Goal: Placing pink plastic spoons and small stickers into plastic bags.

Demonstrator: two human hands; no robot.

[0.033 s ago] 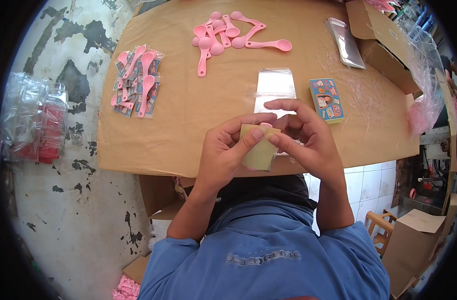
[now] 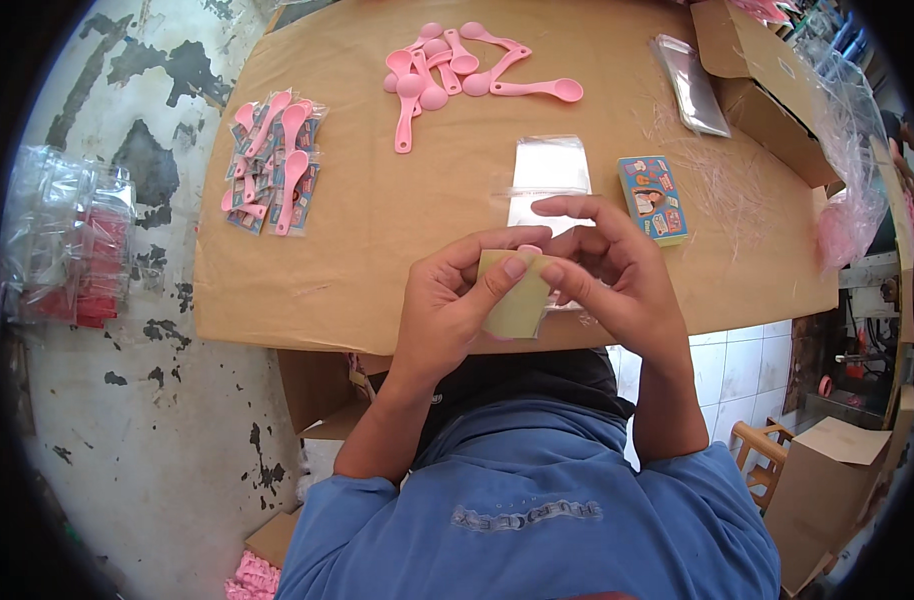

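A small pale-yellow card (image 2: 518, 309) is pinched in my left hand (image 2: 447, 292), its thumb lying across the upper part. The rounded pink tip of something (image 2: 530, 249) peeks out above the card; the rest of it is hidden. Clear film shows along the card's right edge, where the thumb of my right hand (image 2: 617, 285) presses. That hand's index finger arches away, and its other fingers are partly hidden behind. Just beyond my hands lies a stack of clear plastic bags (image 2: 551, 165). To its right is a stack of blue printed cards (image 2: 652, 198).
Loose pink spoons (image 2: 405, 105) lie at the table's far side. Bagged spoons with cards (image 2: 293, 185) are piled at the left. A clear-film packet (image 2: 692, 85) and an open cardboard box (image 2: 757, 80) sit at the far right, near scattered plastic strands (image 2: 727, 185).
My right thumb and fingers have shifted very slightly at the card's right edge. The card has tilted a little, while everything else stays in place.
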